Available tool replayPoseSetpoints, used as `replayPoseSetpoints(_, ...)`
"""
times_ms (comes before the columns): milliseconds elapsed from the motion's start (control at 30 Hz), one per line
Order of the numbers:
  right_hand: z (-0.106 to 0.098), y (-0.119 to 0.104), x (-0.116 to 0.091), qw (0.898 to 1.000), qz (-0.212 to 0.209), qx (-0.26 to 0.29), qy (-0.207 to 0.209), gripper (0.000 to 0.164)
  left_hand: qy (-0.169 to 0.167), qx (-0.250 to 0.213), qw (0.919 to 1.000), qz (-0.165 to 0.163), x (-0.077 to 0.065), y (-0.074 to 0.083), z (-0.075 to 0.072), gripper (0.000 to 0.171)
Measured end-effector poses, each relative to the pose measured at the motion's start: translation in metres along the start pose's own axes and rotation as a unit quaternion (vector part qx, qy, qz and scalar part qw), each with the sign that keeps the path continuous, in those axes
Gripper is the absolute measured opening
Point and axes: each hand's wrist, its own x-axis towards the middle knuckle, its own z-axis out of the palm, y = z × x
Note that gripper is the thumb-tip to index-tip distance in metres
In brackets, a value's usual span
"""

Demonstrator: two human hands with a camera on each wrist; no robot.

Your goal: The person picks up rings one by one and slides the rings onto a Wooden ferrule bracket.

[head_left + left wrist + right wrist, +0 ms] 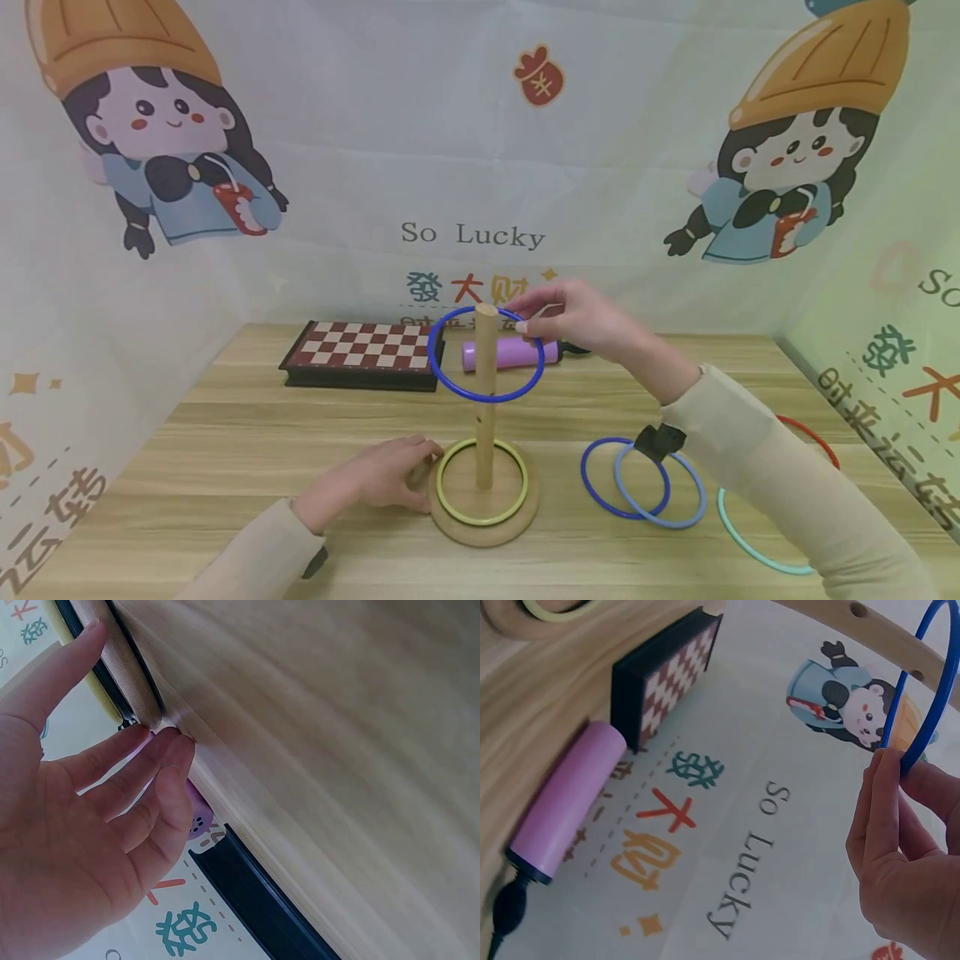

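A wooden ring-toss stand stands upright, with a yellow ring lying around its post on the round base. My left hand holds the base's left edge between thumb and bent fingers; in the left wrist view those fingertips touch its rim. At the top of the post my right hand pinches a dark blue ring at its far right side. The blue ring encircles the post's upper part, as the right wrist view also shows, one side before the post and one behind.
Right of the stand, a second dark blue ring overlaps a light blue ring. A red ring and a turquoise ring lie partly under the right sleeve. Behind are a checkered board box and a purple pump.
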Motion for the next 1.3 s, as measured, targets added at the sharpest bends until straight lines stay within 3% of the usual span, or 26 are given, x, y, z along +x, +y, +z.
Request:
replayPoseSetpoints(400,0.028,0.043,-0.004,0.998,0.03,0.046,-0.018,0.027,0.0,0.005,1.0,-0.002,0.0,0.0,0.0,0.061)
replayPoseSetpoints(967,0.065,0.092,-0.014,0.997,0.052,0.041,-0.033,0.025,0.014,0.025,0.9993,0.025,-0.001,-0.002,0.001,0.053)
replayPoseSetpoints(1300,0.083,0.111,-0.018,0.999,0.008,0.018,-0.042,0.024,0.007,0.025,0.9996,0.014,-0.001,0.0,0.0,0.062)
